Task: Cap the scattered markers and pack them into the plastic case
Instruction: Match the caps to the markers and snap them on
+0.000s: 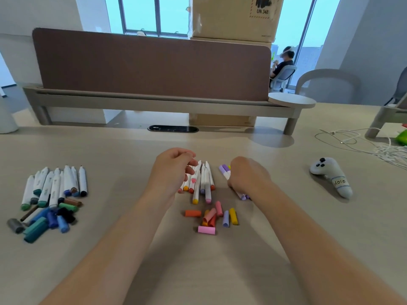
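Note:
A bunch of white markers (203,181) with warm-coloured ends lies at the table's middle. My left hand (174,168) hovers over its left side, fingers loosely curled, touching the markers; whether it holds one I cannot tell. My right hand (246,175) grips several purple-capped markers (225,170) just to the right. Loose pink, orange, yellow and lilac caps (211,217) lie in front of the bunch. At the left lie more white markers (55,183) with loose blue, green and black caps (48,219). No plastic case is in view.
A grey plush game controller (332,175) lies on the right. White cables (363,142) trail at the far right. A brown desk divider (152,67) on a raised shelf (154,102) closes the back. A person sits in a chair far behind.

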A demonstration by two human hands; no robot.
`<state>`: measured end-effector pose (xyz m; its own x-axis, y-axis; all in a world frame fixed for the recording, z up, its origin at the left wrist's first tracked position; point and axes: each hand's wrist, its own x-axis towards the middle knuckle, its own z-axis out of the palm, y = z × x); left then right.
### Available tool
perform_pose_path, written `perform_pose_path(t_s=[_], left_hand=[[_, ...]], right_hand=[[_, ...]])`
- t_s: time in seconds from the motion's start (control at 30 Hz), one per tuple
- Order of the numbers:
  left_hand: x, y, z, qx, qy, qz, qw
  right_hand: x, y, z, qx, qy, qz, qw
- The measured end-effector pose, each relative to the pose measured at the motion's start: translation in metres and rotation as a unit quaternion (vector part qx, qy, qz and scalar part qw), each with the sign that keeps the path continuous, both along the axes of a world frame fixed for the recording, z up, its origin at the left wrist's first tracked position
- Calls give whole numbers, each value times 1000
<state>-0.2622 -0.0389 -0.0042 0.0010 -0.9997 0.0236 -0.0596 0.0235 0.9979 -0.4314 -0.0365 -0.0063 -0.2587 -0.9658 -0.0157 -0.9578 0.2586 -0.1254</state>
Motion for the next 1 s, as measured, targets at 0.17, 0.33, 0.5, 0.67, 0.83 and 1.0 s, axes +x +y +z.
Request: perform_pose_path(t_s=[0.17, 0.33, 0.5, 0.67, 0.83, 1.0], left_hand=[[3, -1, 1, -17, -24, 9, 1000], [5, -2, 2, -13, -15, 14, 1000], [7, -2, 3, -16, -14, 21, 1000], [8, 1, 5, -26, -69, 8, 997], [19, 4, 12, -38, -237, -54, 969], [27, 12, 14, -66, -392, -188, 898]], right_hand=[[13, -24, -8, -45, -84, 18, 995], [28, -35, -1, 14, -43, 44, 998], [38, -37, 4, 88, 8, 35, 995], [41, -34, 4, 117, 34, 56, 991], [34, -20, 12, 117, 27, 77, 990], [18, -7, 17, 106, -107, 41, 988]])
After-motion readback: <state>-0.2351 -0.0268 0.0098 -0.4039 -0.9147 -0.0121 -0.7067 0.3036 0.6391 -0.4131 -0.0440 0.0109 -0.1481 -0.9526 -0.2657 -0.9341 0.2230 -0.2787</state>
